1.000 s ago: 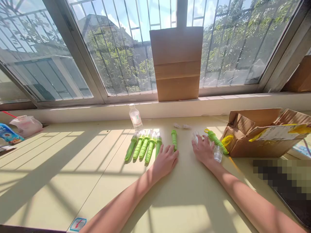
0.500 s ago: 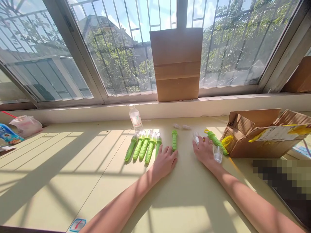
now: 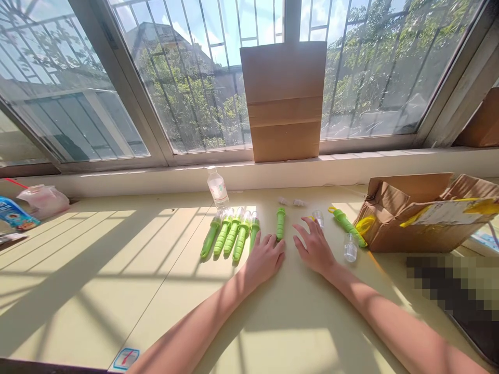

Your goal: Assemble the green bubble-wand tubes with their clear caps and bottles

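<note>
My left hand point(image 3: 266, 258) lies on the table with its fingers slightly bent and apart, holding nothing I can see. Its fingertips are at the near end of a single green ribbed plastic stick point(image 3: 280, 224); whether they touch it I cannot tell. Just left of that hand is a row of several green sticks with clear caps point(image 3: 230, 236), one partly hidden by the hand. My right hand point(image 3: 315, 246) is spread open over the table, between the single stick and a clear plastic cap point(image 3: 350, 250). Another clear cap point(image 3: 318, 218) sits just beyond its fingers.
A green stick with a yellow loop point(image 3: 346, 224) lies by an open cardboard box point(image 3: 421, 228) on the right. Two small clear pieces point(image 3: 290, 201) lie farther back. A water bottle point(image 3: 218, 188) stands behind the row. At far left are a pink-white bag point(image 3: 44, 201) and a blue packet point(image 3: 15, 214).
My right hand has drawn left and away from the clear caps, its fingers spreading, and both caps now show more fully. My left hand has stayed in place.
</note>
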`<state>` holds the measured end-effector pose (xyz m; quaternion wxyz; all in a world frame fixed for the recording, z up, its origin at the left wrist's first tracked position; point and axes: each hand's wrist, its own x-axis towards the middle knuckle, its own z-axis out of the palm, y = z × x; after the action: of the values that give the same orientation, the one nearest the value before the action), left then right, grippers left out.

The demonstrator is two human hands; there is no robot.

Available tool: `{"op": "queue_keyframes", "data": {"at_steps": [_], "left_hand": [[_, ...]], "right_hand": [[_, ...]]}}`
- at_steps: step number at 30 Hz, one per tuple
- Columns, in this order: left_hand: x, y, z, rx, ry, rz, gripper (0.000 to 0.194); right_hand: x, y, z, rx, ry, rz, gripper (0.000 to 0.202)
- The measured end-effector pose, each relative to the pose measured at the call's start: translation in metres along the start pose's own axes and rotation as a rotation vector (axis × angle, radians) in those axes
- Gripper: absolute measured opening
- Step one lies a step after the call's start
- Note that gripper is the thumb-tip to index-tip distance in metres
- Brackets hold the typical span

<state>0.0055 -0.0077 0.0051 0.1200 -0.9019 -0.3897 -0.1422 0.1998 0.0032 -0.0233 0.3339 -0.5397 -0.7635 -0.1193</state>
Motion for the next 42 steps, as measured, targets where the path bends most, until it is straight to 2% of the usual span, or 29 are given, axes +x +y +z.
{"op": "queue_keyframes", "data": {"at_steps": [4,9,14,19,23,26,31,37,42], "left_hand": [[0.001,0.001,-0.002,0.029,-0.012,0.020,0.027],[0.001,0.001,-0.003,0.046,-0.034,0.021,0.029],[0.001,0.000,0.000,0.036,-0.023,-0.005,0.043],[0.001,-0.001,0.002,0.020,-0.006,-0.009,0.040],[0.001,0.000,-0.002,0.032,-0.003,0.015,0.034],[0.002,0.002,-0.005,0.054,-0.025,0.033,0.027],[0.002,0.005,-0.007,0.052,-0.036,-0.014,0.030],[0.001,0.005,-0.006,0.069,-0.043,-0.005,0.029],[0.001,0.010,-0.004,0.076,-0.051,-0.079,0.021]], "right_hand": [[-0.002,-0.002,0.001,0.015,-0.060,-0.045,0.036],[-0.002,0.000,0.002,0.005,-0.070,-0.029,0.037],[-0.002,0.000,0.003,0.011,-0.095,-0.042,0.038],[-0.003,0.000,0.002,0.035,-0.170,-0.120,0.039],[-0.003,0.000,0.003,0.035,-0.189,-0.104,0.039],[-0.003,-0.001,0.002,0.027,-0.153,-0.046,0.038],[-0.001,-0.001,-0.001,0.050,-0.066,0.012,0.037],[-0.001,0.001,0.001,0.228,0.028,0.041,0.034],[-0.001,0.004,0.004,0.400,0.106,0.108,0.036]]}}
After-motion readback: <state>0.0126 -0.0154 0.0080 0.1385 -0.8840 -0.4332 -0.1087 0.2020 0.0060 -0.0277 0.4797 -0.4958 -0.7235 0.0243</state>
